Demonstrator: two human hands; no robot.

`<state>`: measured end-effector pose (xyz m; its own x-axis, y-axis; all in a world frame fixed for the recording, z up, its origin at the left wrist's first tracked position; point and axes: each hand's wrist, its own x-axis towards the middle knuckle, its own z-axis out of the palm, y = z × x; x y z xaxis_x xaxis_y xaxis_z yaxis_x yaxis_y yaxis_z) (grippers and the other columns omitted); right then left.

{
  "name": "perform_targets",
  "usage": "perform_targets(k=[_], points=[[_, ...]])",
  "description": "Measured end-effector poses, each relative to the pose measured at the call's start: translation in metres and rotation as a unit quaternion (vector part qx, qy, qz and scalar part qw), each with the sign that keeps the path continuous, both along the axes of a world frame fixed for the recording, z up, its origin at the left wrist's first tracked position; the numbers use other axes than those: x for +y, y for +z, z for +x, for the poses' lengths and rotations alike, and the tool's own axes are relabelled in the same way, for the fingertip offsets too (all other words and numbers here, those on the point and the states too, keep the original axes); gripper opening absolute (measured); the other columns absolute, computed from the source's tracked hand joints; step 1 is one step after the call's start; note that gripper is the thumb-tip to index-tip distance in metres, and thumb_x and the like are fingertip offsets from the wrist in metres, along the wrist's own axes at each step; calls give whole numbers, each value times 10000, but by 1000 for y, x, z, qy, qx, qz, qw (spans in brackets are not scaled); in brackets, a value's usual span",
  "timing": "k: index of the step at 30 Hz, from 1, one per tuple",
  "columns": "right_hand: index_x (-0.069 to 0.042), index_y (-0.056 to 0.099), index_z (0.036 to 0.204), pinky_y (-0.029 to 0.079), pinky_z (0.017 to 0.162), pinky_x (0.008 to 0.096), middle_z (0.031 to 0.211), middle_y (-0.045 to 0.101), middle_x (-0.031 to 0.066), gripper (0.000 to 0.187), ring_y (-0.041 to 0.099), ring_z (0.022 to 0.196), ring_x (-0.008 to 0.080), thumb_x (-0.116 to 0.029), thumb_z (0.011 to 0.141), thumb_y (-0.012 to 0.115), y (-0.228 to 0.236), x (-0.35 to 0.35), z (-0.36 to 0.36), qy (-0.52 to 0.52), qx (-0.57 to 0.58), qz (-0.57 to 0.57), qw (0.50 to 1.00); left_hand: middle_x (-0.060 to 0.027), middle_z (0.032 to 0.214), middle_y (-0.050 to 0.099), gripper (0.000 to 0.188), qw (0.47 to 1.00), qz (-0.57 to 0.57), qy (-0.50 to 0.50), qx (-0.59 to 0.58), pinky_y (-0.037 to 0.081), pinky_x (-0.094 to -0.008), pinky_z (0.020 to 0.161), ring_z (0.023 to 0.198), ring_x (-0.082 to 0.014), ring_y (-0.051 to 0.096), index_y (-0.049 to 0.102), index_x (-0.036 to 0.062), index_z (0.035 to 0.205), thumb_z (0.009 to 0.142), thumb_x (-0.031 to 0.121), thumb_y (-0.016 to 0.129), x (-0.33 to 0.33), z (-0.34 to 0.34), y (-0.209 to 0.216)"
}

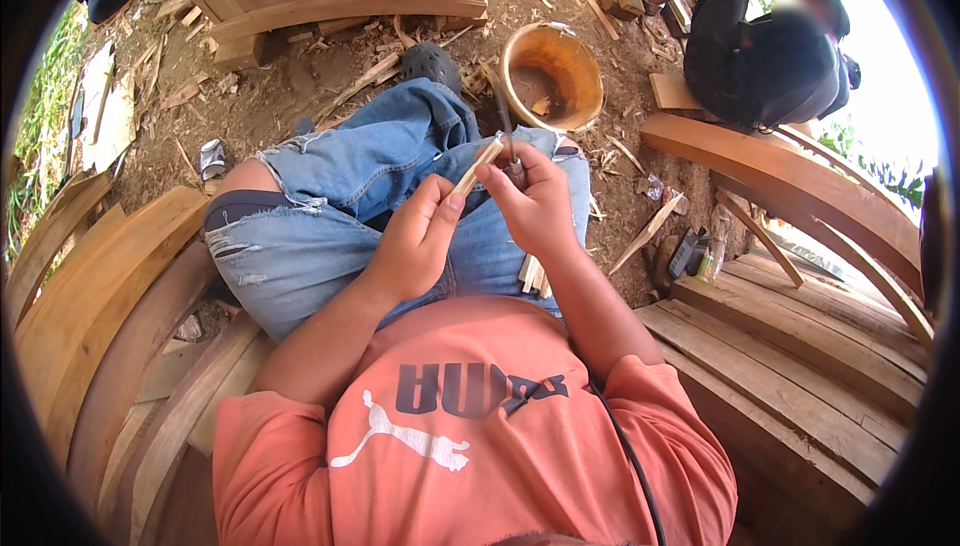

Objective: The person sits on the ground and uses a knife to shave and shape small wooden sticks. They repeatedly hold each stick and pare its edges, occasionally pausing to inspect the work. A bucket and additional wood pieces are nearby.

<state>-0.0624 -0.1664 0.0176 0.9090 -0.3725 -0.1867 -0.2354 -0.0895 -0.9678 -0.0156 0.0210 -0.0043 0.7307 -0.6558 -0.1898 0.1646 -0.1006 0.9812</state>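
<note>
Leftmost, the left hand [412,241] has its grip closed in a pinch, thumb and fingers on the lower end of a small split-wood stick [478,168] above the jeans [330,266]. The stick's long axis slants away from that grip, up and to the right. Just beside its far end rises the thin blade of a knife [504,114], pointing away from the body; whether edge and wood touch, I cannot tell. Next right, the right hand [540,208] has its fingers curled closed round the knife's handle, its thumb against the stick, so this hand is nearer the stick's far end.
</note>
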Motion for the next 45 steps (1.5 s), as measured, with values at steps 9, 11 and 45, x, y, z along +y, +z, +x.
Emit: perform_targets(k=[9,11,45], points=[[-14,751,1141,419,605,233,835,699,-45,170,546,725,15,-150,1039,742,22,0,1,10,36,94,995,-124,692,580,254,995,28,29,-93,446,-411,600,599,-265,584,554,30,1063,1151,265,511,2,1,8],[-19,750,1082,425,597,262,768,678,-28,164,540,682,46,-178,1040,738,24,5,0,3,15,84,996,-68,695,552,253,997,-22,49,-56,432,-366,602,607,-194,538,556,36,1060,1159,262,501,2,0,2],[-75,657,837,505,596,489,695,647,143,405,662,658,397,-442,994,727,38,1,-13,137,-45,-446,883,61,758,428,278,988,-120,13,98,307,-240,617,671,-43,350,575,63,1084,1186,271,421,1,1,17]])
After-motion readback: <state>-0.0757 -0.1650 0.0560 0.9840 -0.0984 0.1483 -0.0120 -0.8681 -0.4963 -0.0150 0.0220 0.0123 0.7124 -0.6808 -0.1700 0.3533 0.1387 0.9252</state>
